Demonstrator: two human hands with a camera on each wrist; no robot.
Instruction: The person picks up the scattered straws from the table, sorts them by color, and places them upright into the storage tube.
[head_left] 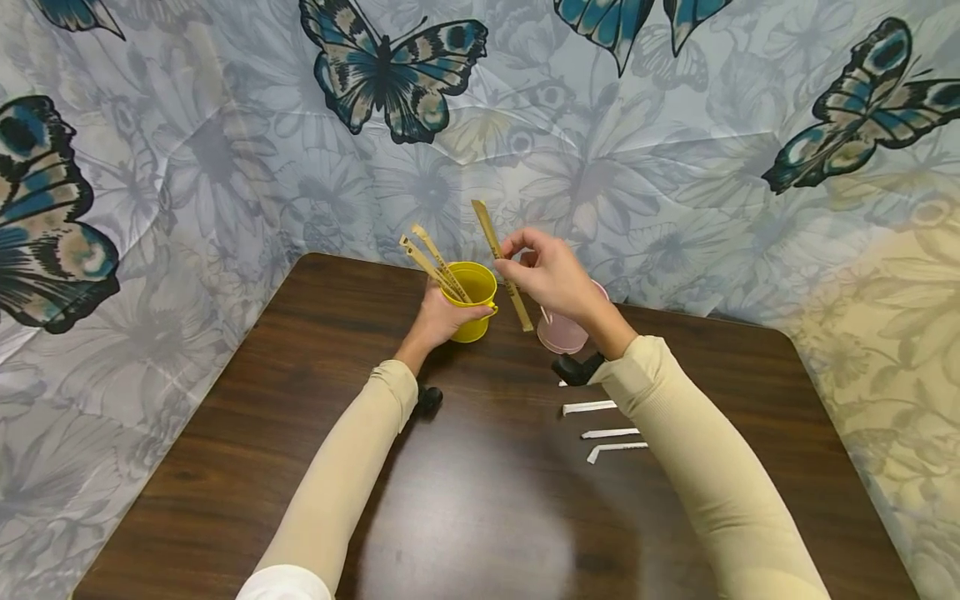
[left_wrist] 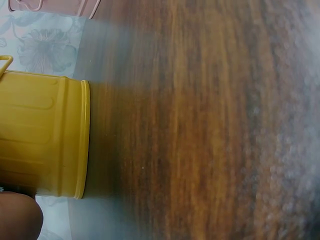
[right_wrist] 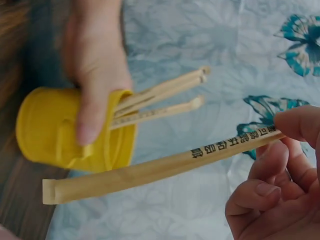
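My left hand (head_left: 441,318) grips a small yellow bucket (head_left: 471,330) at the back of the table, thumb along its side near the rim. Several tan paper-wrapped straws (right_wrist: 165,92) lean out of the bucket's mouth. With thumb and fingertips, my right hand (head_left: 557,279) pinches another tan wrapped straw (right_wrist: 120,181) near one end in the right wrist view; dark printed characters run along its wrapper. That straw is tilted, to the right of the yellow bucket and apart from it. In the left wrist view, the bucket's lower part (left_wrist: 37,130) appears beside a fingertip.
A pink bucket (head_left: 562,337) stands behind my right hand and is partly hidden by it. Several white wrapped straws (head_left: 588,407) lie on the brown table (head_left: 225,467), partly under my right forearm. Butterfly-patterned cloth (head_left: 637,167) hangs behind the table's back edge.
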